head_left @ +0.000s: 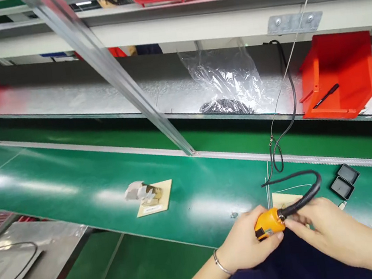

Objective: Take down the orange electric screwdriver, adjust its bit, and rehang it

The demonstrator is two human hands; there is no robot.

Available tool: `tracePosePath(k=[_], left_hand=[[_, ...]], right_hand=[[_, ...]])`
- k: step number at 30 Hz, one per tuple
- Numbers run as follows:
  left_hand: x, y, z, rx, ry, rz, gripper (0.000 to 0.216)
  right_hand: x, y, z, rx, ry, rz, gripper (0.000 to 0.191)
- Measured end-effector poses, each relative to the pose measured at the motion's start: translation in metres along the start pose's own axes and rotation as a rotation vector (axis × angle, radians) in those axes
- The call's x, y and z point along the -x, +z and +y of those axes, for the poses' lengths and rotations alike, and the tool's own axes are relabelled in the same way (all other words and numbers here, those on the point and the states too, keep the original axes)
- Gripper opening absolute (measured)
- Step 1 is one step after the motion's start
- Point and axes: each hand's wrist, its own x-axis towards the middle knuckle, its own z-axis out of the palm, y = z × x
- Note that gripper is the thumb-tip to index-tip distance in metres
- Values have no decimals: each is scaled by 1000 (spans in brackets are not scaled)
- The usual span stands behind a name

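Note:
My left hand is wrapped round the orange body of a corded tool that looks like an electric screwdriver. Its cable end faces right, and the rest of the body is hidden in my palm. A thick black cable leaves that end and curves up over my right hand. The right fingers are pinched together close beside the cable end; what lies between them cannot be made out. Partly behind the cable and hands is a pale yellow sheet on the green bench.
A small open black box lies right of my hands. Further left, a yellowish card carries crumpled tape pieces. A thin wire hangs to the cable loop. The shelf holds a clear plastic bag and a red bin; a metal post slants down.

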Motion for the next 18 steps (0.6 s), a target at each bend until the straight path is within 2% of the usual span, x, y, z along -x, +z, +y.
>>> tracePosePath(k=[2,3,5,7,8,10,12,14,15,17,18], left_hand=[[-2,-2,-11,-41,-22,-73,27],[-2,-4,-16,-32,-27,-105,29],[-3,-11,-23,34,-38,-145,32],[-5,-17,-25,105,-35,-138,37],[-6,-20,-25,135,-20,-127,39],[-10,-24,-24,180,21,-106,42],[-12,-25,-23,200,58,-78,43],[-13,-26,-25,196,78,-37,43],[-12,-26,-27,194,78,-15,44],[-7,-26,-34,205,55,18,45],[-4,-26,-37,219,34,30,46]], right_hand=[[12,-26,3,130,-48,-99,21],[15,-42,4,202,-104,-71,20],[6,-73,6,425,-226,144,21],[-24,-98,9,758,-378,373,21],[-45,-106,10,926,-463,405,22],[-97,-111,15,1161,-573,194,31],[-149,-101,24,1288,-520,-131,34],[-192,-83,38,1323,-278,-383,34],[-209,-73,47,1317,-136,-455,33],[-232,-54,65,1277,108,-520,29],[-239,-46,73,1241,177,-525,25]])
